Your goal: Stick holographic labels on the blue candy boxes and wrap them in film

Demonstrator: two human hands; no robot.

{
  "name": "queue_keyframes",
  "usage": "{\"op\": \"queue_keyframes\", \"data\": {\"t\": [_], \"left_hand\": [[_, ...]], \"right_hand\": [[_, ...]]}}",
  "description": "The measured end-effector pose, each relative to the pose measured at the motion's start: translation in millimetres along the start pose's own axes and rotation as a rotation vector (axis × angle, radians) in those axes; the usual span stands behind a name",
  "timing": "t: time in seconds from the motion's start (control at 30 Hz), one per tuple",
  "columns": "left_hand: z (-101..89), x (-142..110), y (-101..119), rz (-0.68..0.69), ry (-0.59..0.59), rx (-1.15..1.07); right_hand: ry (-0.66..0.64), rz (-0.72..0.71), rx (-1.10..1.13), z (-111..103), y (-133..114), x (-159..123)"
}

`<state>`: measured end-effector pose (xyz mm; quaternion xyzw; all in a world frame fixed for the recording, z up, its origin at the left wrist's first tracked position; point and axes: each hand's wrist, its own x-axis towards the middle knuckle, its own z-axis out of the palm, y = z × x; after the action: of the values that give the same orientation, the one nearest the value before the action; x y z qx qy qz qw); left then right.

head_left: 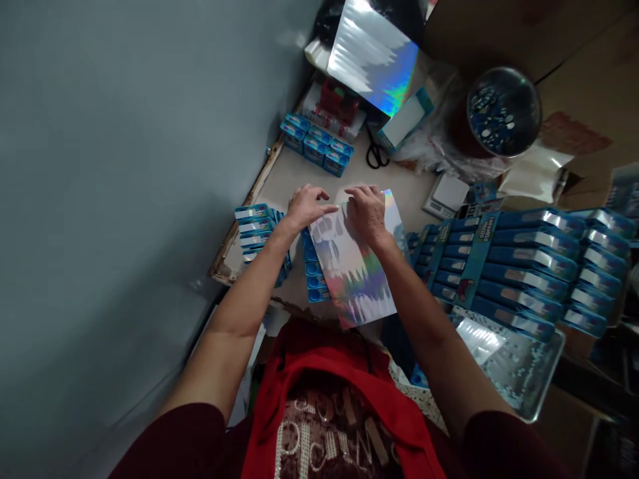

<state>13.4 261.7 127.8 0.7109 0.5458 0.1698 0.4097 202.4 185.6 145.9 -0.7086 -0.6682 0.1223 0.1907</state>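
A shiny holographic sheet (357, 266) with several cut-out shapes near its top lies slanted in front of me, partly over a row of small blue boxes (317, 279). My left hand (309, 206) is at its upper left corner, fingers curled and thumb against the edge. Across the top part of the sheet rests my right hand (368, 211), its fingers bent over the upper edge. Whatever lies beneath the fingers is hidden. Left of the sheet, beside my left forearm, stands another stack of blue boxes (254, 229).
More blue boxes (317, 145) stand at the table's back left, near black scissors (377, 154). A second holographic sheet (372, 56) leans behind. To the right are a metal bowl (504, 113), a small scale (446, 194), stacked blue packages (524, 259) and a clear tray (542, 379). A wall (124, 166) borders the left.
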Motion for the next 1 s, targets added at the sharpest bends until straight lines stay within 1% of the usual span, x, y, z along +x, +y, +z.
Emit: {"op": "queue_keyframes", "data": {"t": [0.1, 0.17, 0.37, 0.47, 0.57, 0.7, 0.83, 1.0], "left_hand": [[0.6, -5.5, 2.2, -0.018, -0.086, -0.017], [1.0, -7.8, 4.5, -0.031, -0.111, -0.051], [-1.3, -5.1, 9.9, -0.033, -0.077, -0.064], [-1.3, -2.1, 14.0, -0.055, -0.070, -0.116], [2.5, 0.9, 18.8, -0.086, -0.046, -0.146], [7.3, 3.7, 22.1, -0.135, -0.008, -0.169], [6.1, 3.2, 20.3, -0.134, 0.000, -0.160], [2.9, 0.4, 15.0, -0.167, -0.038, -0.250]], "right_hand": [[-0.034, -0.034, 0.021, 1.1, 5.6, -6.3], [-0.070, -0.048, 0.049, 2.2, 8.7, -7.1], [-0.103, -0.058, 0.152, 0.9, 19.8, 6.4], [-0.123, -0.026, 0.178, -3.4, 23.4, 13.9], [-0.096, -0.038, 0.084, -6.8, 17.5, 15.1], [-0.021, -0.048, -0.024, -3.7, -0.6, 5.6], [-0.026, -0.070, -0.052, 4.8, -10.9, -8.4], [-0.061, -0.124, -0.034, 8.6, -11.9, -30.1]]}}
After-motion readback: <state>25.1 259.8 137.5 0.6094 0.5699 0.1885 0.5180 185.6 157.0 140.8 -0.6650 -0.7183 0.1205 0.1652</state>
